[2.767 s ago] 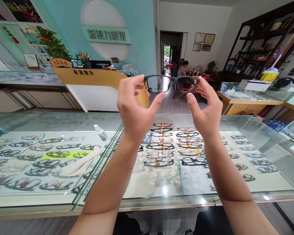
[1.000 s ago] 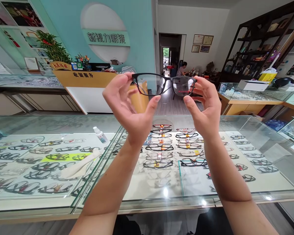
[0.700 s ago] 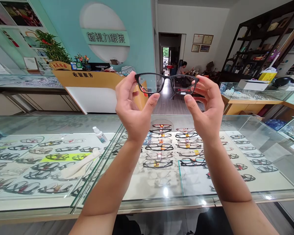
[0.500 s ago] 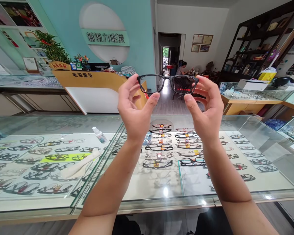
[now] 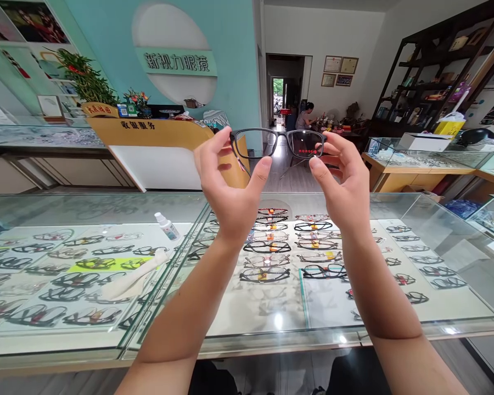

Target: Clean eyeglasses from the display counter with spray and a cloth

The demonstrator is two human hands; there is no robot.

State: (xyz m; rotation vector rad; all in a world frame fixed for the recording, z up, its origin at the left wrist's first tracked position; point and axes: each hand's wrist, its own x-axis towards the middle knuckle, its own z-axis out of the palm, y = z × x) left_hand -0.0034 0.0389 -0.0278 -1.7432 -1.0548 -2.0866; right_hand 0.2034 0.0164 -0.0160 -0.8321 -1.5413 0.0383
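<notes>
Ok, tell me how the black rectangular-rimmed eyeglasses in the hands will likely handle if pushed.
The black rectangular-rimmed eyeglasses are probably light: the left hand and right hand hold them only by the outer ends. Their slim rims might flex if pushed hard. The clear lenses look smooth, so could feel slippery.

Black eyeglasses [image 5: 282,134] aloft, nearly level, red lettering [image 5: 307,151] on 1 lens [image 5: 305,141]

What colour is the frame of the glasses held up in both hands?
The glasses frame is black, seen best in the head view.
</notes>
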